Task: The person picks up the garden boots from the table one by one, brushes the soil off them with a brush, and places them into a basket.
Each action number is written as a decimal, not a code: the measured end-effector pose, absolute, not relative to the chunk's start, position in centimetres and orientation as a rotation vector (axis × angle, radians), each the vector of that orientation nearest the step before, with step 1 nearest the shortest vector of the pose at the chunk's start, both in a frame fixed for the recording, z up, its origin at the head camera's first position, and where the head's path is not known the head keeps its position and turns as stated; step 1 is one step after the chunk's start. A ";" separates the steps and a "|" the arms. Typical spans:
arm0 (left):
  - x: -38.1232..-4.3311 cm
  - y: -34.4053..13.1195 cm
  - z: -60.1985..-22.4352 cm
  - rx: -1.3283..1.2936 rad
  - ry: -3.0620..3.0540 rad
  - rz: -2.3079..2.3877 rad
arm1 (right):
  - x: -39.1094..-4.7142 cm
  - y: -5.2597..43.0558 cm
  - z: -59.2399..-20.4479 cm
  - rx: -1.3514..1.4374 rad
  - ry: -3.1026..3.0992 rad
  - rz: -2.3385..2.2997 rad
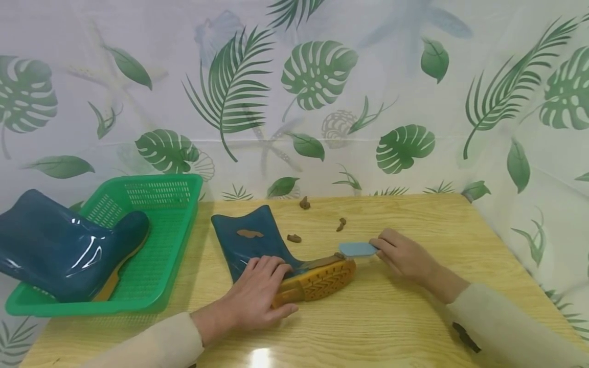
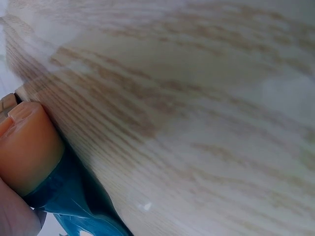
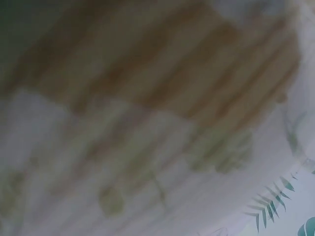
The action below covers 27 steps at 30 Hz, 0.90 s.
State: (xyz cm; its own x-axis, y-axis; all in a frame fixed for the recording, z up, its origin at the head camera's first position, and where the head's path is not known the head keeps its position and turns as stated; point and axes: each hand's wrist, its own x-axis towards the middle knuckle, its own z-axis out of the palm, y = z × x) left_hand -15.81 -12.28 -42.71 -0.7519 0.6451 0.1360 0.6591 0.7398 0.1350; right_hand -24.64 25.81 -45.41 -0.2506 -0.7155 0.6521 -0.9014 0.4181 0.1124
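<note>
A dark blue rubber boot (image 1: 267, 246) with a yellow-orange sole (image 1: 326, 281) lies on its side on the wooden table, shaft pointing to the upper left. My left hand (image 1: 257, 294) grips it at the heel, fingers over the ankle and thumb by the sole. The boot's heel (image 2: 29, 155) also shows at the left edge of the left wrist view. My right hand (image 1: 407, 258) pinches a flat light blue scraper-like piece (image 1: 356, 249), its far end at the toe against a brown smear (image 1: 322, 261). Another brown patch (image 1: 250, 233) marks the shaft.
To the left, a green plastic basket (image 1: 177, 255) holds a second blue boot (image 1: 69, 245), whose shaft overhangs the rim. Several brown lumps (image 1: 294, 238) lie behind the boot on the table (image 1: 414, 317). A leaf-patterned sheet (image 1: 322, 117) hangs behind. The right wrist view is blurred.
</note>
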 end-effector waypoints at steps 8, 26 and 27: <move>-15.8 -12.3 -42.7 -1.072 -2.843 -0.265 | -24.8 25.5 -45.3 1.436 -1.991 0.369; -15.9 -12.2 -42.8 -1.072 -2.832 -0.260 | -24.8 25.0 -45.4 1.444 -1.979 0.352; -15.9 -12.2 -42.8 -1.073 -2.826 -0.258 | -24.8 25.0 -45.4 1.447 -1.978 0.353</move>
